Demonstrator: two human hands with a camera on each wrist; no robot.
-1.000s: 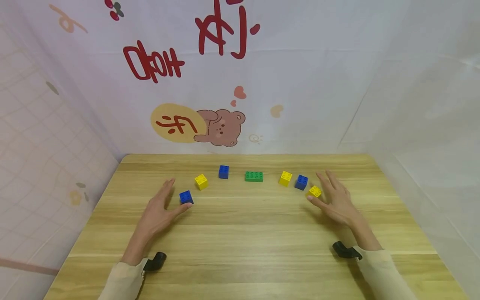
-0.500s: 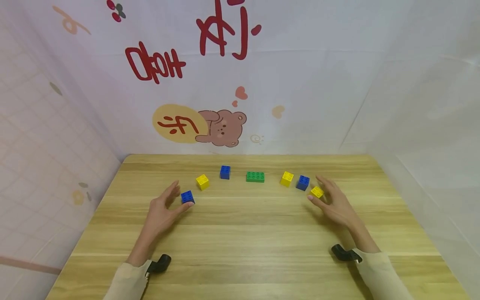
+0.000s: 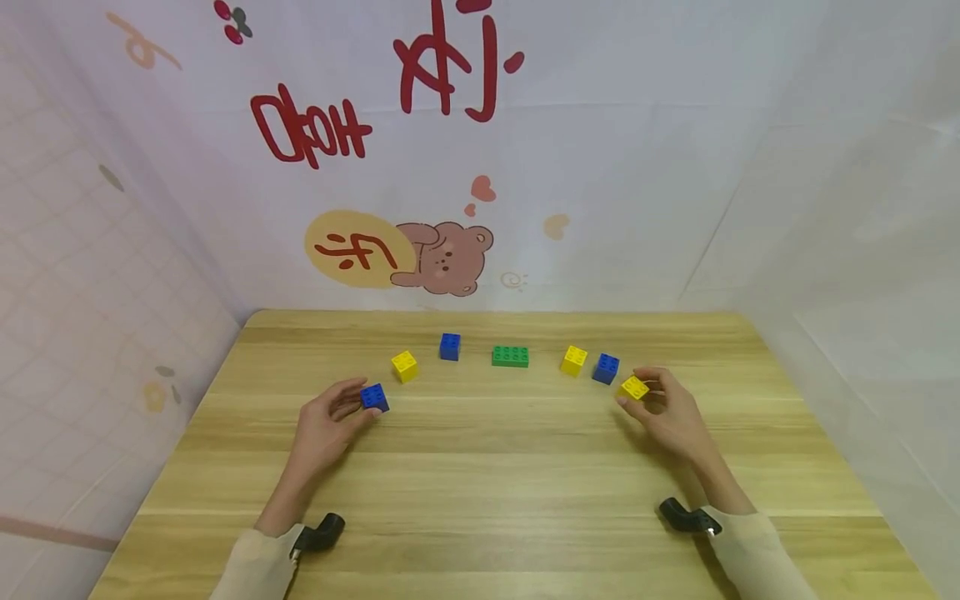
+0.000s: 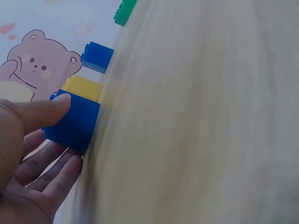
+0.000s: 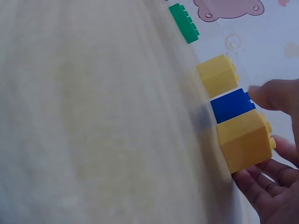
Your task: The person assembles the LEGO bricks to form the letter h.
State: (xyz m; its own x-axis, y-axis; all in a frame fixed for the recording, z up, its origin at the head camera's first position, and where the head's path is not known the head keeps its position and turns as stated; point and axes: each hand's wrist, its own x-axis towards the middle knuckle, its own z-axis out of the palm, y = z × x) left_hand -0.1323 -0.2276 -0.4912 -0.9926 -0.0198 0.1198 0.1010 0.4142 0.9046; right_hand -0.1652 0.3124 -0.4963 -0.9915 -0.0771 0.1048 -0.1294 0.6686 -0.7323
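In the head view, my left hand [image 3: 326,425] holds the leftmost blue toy brick [image 3: 374,397], thumb on its near side. The left wrist view shows the thumb lying on this blue brick [image 4: 74,119] and the other fingers [image 4: 65,179] curled at its lower edge. My right hand [image 3: 671,417] is around the rightmost yellow toy brick [image 3: 634,388]. From the right wrist, fingertips are at the lower corner of that yellow brick [image 5: 245,142], while the thumb [image 5: 275,95] stands just past its upper side. Both bricks are at the wooden table [image 3: 495,492].
Between the hands, an arc of bricks runs along the back: yellow [image 3: 404,366], blue [image 3: 450,347], long green [image 3: 510,357], yellow [image 3: 573,361] and blue [image 3: 606,368], the last close to the right hand. A printed white cloth [image 3: 615,167] rises behind the table edge.
Both hands have closed in on their outer bricks: the fingers, spread wide a second ago, have curled inward toward the thumbs. The bricks show hardly any shift on the table.
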